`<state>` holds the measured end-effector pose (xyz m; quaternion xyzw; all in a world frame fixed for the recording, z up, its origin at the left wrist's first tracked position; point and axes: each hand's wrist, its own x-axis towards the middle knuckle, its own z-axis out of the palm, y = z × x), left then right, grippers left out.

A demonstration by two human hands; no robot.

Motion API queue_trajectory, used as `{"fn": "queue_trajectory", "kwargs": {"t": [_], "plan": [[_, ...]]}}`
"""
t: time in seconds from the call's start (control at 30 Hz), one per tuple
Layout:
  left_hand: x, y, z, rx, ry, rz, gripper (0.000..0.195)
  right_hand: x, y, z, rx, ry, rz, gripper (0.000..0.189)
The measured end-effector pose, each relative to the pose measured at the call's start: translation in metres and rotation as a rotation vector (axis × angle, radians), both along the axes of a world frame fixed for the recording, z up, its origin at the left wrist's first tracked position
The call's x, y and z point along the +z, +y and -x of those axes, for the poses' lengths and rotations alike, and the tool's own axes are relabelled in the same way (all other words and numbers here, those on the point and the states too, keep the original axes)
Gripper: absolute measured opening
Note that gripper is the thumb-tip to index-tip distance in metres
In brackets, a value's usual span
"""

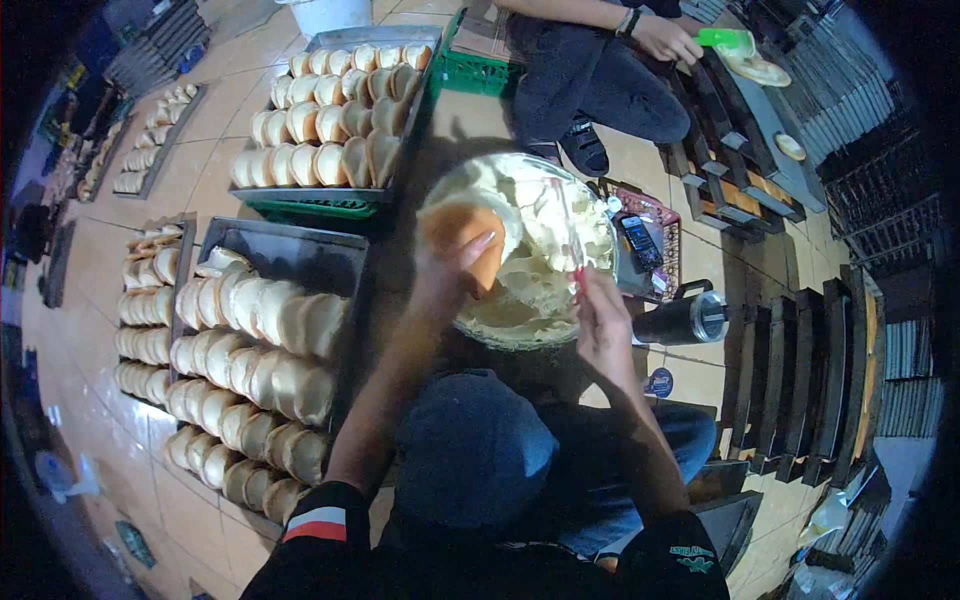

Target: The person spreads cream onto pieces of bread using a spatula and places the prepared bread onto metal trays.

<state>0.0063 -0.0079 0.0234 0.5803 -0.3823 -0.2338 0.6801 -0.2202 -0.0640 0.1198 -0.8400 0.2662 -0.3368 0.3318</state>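
My left hand (450,259) grips a brown-crusted piece of bread (491,259) over the left side of a round tub (616,262). Pale cream (525,281) fills much of the tub and is heaped unevenly against its walls. In my right hand (602,311) is a spreading tool with a red handle (580,279). Its long narrow blade (564,210) reaches across the cream, apart from the bread. Left of my arm, a metal tray (289,231) holds rows of pale bread pieces (247,367) standing on edge.
Another tray (315,193) of bread rests on a green crate (319,210). A black tumbler (679,319) and a basket (667,214) with a phone (641,240) stand right of the tub. Across from me, a person's hand (664,39) holds a green-handled spreader (718,37).
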Motion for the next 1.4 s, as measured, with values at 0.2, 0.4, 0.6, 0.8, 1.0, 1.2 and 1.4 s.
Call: {"fn": "queue_trajectory", "kwargs": {"t": [0.2, 0.4, 0.6, 0.8, 1.0, 1.2, 1.4], "plan": [[0.036, -0.004, 0.029, -0.297, 1.086, 0.178, 0.047, -0.02, -0.001, -0.016, -0.121, 0.143, 0.231, 0.053], [-0.033, -0.025, -0.006, -0.116, 0.322, 0.13, 0.045, -0.089, 0.012, 0.039, -0.002, 0.386, 0.221, 0.052], [0.01, -0.018, -0.001, -0.488, 0.41, -0.156, 0.045, 0.03, -0.045, 0.027, -0.003, 0.157, 0.174, 0.053], [-0.051, -0.035, -0.01, -0.163, -0.006, -0.011, 0.045, -0.02, -0.03, 0.008, 0.089, 0.237, 0.168, 0.048], [0.017, -0.028, -0.004, -0.361, 1.044, 0.224, 0.048, -0.055, -0.022, 0.045, 0.088, 0.103, -0.108, 0.032], [-0.009, -0.001, -0.023, -0.341, 1.012, 0.034, 0.046, -0.088, -0.051, 0.091, -0.124, 0.76, 0.287, 0.063], [-0.011, 0.0, -0.005, -0.301, 1.122, 0.015, 0.042, -0.125, -0.02, 0.135, -0.118, 1.073, 0.412, 0.062]]}}
